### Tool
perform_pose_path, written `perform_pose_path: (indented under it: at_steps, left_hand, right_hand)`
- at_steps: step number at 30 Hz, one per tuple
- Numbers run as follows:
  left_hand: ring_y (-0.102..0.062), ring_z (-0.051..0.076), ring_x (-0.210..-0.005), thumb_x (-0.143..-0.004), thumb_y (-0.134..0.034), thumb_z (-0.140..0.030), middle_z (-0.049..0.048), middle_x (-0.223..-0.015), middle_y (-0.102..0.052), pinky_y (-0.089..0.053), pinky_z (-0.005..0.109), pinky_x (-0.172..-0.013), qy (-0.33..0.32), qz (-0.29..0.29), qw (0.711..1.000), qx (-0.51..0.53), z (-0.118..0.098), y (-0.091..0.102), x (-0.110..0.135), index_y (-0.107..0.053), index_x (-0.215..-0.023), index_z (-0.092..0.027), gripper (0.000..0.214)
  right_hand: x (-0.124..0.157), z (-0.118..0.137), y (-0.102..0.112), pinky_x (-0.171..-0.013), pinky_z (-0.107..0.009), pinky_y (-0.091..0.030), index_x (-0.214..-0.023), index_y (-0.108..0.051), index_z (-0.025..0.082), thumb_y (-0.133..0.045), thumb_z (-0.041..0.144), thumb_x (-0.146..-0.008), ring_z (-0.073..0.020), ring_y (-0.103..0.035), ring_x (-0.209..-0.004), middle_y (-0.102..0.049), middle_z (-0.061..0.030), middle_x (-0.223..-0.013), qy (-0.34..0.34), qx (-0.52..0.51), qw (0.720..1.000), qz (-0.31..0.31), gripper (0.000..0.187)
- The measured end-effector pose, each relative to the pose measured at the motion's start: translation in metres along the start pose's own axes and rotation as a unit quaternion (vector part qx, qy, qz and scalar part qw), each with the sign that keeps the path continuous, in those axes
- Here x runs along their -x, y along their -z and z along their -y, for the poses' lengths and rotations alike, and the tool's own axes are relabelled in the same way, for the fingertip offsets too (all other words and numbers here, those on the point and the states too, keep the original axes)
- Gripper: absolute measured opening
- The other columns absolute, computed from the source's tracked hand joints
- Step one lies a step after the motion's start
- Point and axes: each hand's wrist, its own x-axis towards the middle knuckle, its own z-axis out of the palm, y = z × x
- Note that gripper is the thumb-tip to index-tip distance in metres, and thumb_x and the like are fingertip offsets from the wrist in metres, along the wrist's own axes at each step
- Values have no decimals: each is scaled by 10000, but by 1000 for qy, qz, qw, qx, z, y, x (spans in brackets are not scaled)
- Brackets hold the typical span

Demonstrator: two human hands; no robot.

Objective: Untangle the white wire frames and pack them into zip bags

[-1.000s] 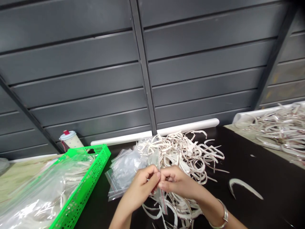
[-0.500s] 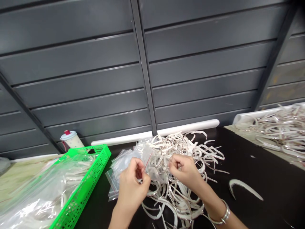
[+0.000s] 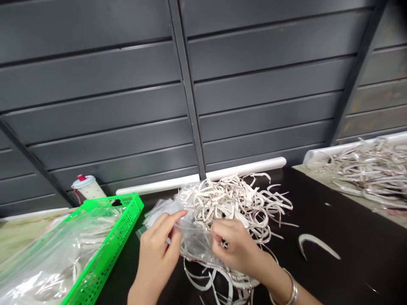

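A clear plastic zip bag (image 3: pixel 197 245) stretches between my hands, above a tangled pile of white curved strips (image 3: pixel 237 201) with shiny edges. My right hand (image 3: pixel 233 245), a silver bangle on its wrist, has its fingers closed on the bag's right side. At the other side, my left hand (image 3: pixel 160 245) has its thumb and forefinger apart by the bag's edge; its other fingers are curled and partly hidden. More clear bags (image 3: pixel 160 209) lie stacked behind my left hand. Whether anything is inside the bag I cannot tell.
On the left a green crate (image 3: pixel 125 224) holds a big plastic bag (image 3: pixel 60 262) of strips, with a drinking bottle (image 3: pixel 90 187) behind. One strip (image 3: pixel 322 243) lies on the black table (image 3: pixel 356 250). Another strip pile (image 3: pixel 375 173) is far right. White tubes (image 3: pixel 248 167) line the grey wall.
The left hand's pinch near a red line on the bag has loosened, thumb and forefinger now apart. My right hand has come slightly left and lower, and the bag is spread between both hands.
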Motion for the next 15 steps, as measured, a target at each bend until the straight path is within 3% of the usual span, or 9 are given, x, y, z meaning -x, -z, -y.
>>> perform_pose_path:
  at_steps: [4,7,9,12,15]
  left_hand:
    - [-528,144,-605,-807,-440,-109,3,-648,-512,-405,249,-567,-50,-21,998,-33,-2,10,1,-704,-797,-204,281]
    - [-569,180,-778,-800,-400,-97,49,-820,-589,-419,286,-686,-46,-11,998,-39,-2,13,1,-634,-639,-192,300]
    - [-575,175,-758,-799,-362,-94,44,-791,-599,-418,283,-680,-18,21,999,-32,4,13,-1,-560,-593,-189,301]
    - [-568,180,-666,-768,-355,-98,24,-663,-574,-410,292,-643,58,101,990,-78,23,10,-6,-526,-606,-196,255]
    - [-593,210,-759,-766,-347,-78,59,-766,-621,-416,324,-731,128,207,955,-171,46,0,-11,-583,-699,-184,268]
  right_hand:
    - [-3,-4,6,-492,-229,-254,-607,-289,203,-409,40,-654,-90,-374,-521,-378,44,-567,-46,-41,998,-5,209]
    - [-6,-9,12,-475,-222,-275,-579,-347,200,-467,59,-715,-81,-370,-497,-391,56,-547,-53,-90,991,79,229]
    - [-9,-20,18,-462,-216,-323,-610,-457,198,-506,140,-796,-88,-414,-497,-464,44,-569,-76,-122,982,120,201]
    - [-10,-51,27,-497,-245,-442,-751,-587,187,-483,275,-875,-131,-543,-578,-597,-11,-682,-168,-100,979,57,184]
    - [-8,-88,28,-770,-396,-508,-1067,-597,172,-424,262,-895,-223,-615,-906,-649,-100,-1043,-238,24,970,-41,260]
